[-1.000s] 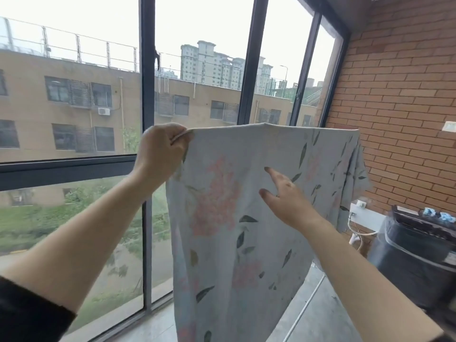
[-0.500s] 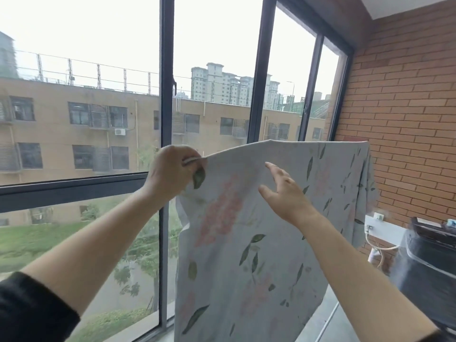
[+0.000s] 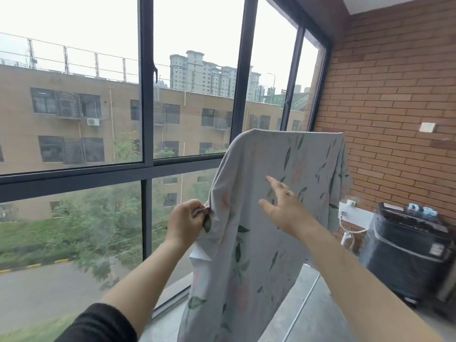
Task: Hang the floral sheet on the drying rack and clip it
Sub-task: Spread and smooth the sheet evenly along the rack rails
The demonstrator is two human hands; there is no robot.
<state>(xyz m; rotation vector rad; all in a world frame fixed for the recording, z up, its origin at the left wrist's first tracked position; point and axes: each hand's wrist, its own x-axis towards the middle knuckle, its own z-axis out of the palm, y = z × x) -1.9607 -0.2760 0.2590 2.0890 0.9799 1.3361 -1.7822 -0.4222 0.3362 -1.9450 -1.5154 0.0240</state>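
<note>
The floral sheet (image 3: 283,166), pale with pink blooms and dark leaves, hangs draped over a top bar that the cloth hides. My left hand (image 3: 186,223) pinches the sheet's left edge about halfway down, pulling it sideways and down. In front of the cloth's middle is my right hand (image 3: 283,208), fingers spread and straight, at or just off its surface. A thin metal bar of the drying rack (image 3: 302,307) shows low near the floor. No clip is visible.
Tall dark-framed windows (image 3: 145,119) run along the left and back. A brick wall (image 3: 394,95) closes the right side. A dark appliance (image 3: 407,250) stands at the right by a wall socket with a white cable (image 3: 350,233).
My left hand has dropped from the sheet's top corner level to lower down its left edge, still pinching it. The sheet's top now lies further along the bar. My right hand stays spread.
</note>
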